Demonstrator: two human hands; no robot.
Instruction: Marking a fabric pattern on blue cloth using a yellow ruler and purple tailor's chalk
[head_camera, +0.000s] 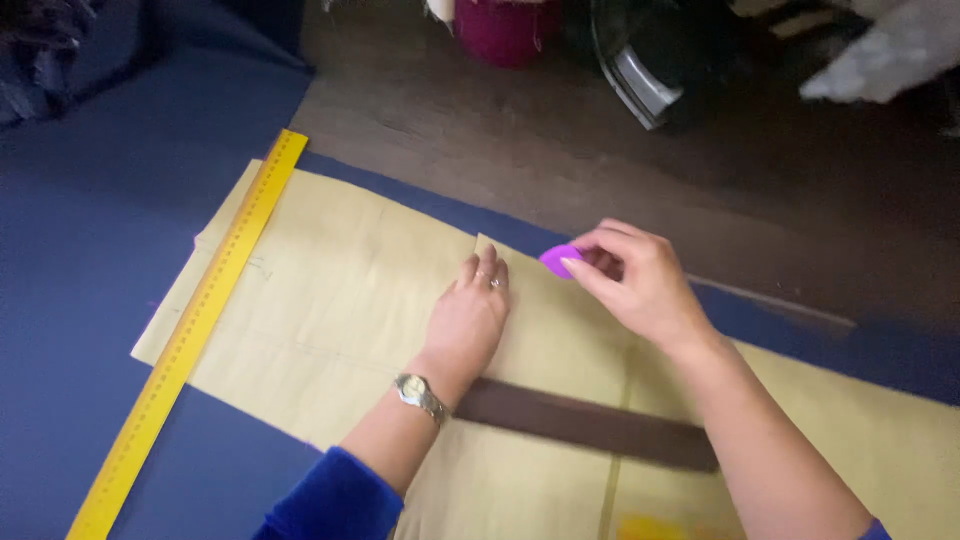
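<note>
Blue sleeve (335, 500) sits closest to the lens, then the wristwatch (418, 395) on the left arm. Just past it a dark brown strip (585, 425) lies flat across the yellow paper pattern (340, 300), running under both forearms.

Left hand (468, 318): palm down, fingers together, pressed flat on the paper near its upper edge. Not holding anything, just weighting the sheet.

Right hand (640, 280): fingertips pinched on a small purple chalk (556, 261). The chalk sticks out to the left of the pinch, with its tip at the paper's edge, just right of the left fingertips, right where the paper meets the blue fabric (100, 260) underneath.

Risks as I see them:
- The paper is held at one spot only. The far left end has just the yellow ruler (185, 335) lying along it, which looks loose. Drag from the chalk could pivot the sheet and throw off the outline.
- The chalk is gripped by its rear, so a hard push could snap or tilt it.
- The left fingertips are close to the chalk path, so the line could break there.
- The paper shows seams and folds, and a raised edge would let the chalk slip under.
- The right forearm crossing the brown strip could nudge it.

Clutter at the top: a magenta container (505, 30) and a dark object with a grey rim (640, 70), well clear of the work.
</note>
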